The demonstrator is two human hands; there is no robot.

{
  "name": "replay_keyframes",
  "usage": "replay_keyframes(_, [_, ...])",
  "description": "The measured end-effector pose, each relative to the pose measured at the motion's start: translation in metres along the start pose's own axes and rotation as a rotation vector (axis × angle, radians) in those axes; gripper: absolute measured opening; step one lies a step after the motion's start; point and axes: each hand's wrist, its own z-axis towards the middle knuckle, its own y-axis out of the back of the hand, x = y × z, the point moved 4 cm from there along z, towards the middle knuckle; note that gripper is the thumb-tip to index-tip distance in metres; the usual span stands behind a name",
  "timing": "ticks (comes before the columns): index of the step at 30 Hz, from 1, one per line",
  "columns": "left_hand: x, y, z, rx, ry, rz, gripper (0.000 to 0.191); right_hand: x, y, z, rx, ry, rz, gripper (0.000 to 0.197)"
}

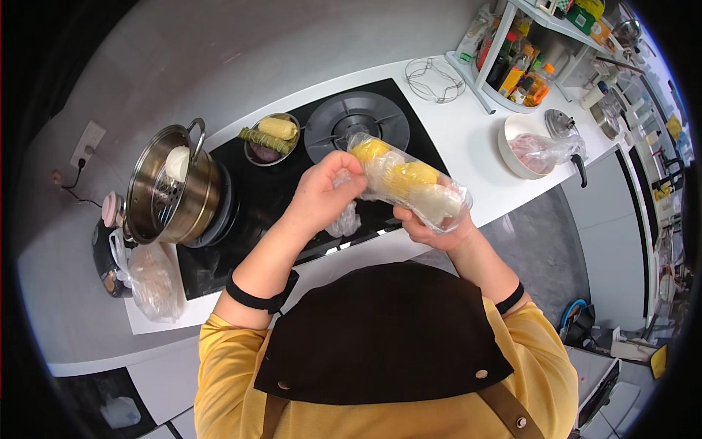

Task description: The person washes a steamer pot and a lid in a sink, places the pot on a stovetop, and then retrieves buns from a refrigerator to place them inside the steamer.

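A clear plastic package point(408, 175) of yellow and white buns is held tilted above the black glass hob point(274, 219). My right hand point(439, 233) supports its lower end from beneath. At the other end, my left hand point(332, 189) pinches the plastic film between thumb and fingers. Crumpled clear plastic point(344, 220) shows below my left hand; whether it hangs or lies on the hob I cannot tell. To the left, a steel steamer pot point(205, 203) has a white bun point(177, 163) inside on its perforated tray.
A small steel bowl point(296, 148) holds corn point(278, 128), a green wrapped roll point(267, 141) and a purple root. Behind my hands is a burner point(323, 118). Rightward are a wire rack point(435, 80), a white bowl point(507, 145) with bagged meat, and bottles point(515, 71). A plastic bag point(153, 282) lies left.
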Motion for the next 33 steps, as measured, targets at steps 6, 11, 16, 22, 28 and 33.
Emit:
replay_keyframes(6, [0.001, -0.004, 0.004, 0.202, -0.141, 0.211, 0.028, -0.003, 0.01, 0.004, 0.024, 0.266, -0.29, 0.062])
replay_keyframes(11, [-0.02, -0.014, 0.0, 0.204, -0.054, -0.353, 0.03, 0.018, -0.006, -0.001, 0.03, 0.25, -0.537, 0.087])
replay_keyframes(16, [-0.045, -0.023, -0.009, 0.157, -0.248, 0.616, 0.035, 0.013, -0.036, -0.002, 0.144, 0.367, -0.353, 0.091])
replay_keyframes(22, [-0.047, -0.028, -0.023, -0.019, -0.664, 0.744, 0.028, 0.003, -0.025, 0.003, -0.109, 0.401, -0.521, 0.07])
replay_keyframes(28, [-0.047, -0.004, -0.025, -0.248, -0.496, 0.306, 0.016, 0.013, -0.017, 0.002, -0.081, 0.402, -0.4, 0.063])
replay_keyframes(33, [-0.042, -0.002, -0.018, -0.318, -0.382, 0.558, 0.015, 0.003, -0.026, 0.004, -0.171, 0.48, -0.598, 0.071])
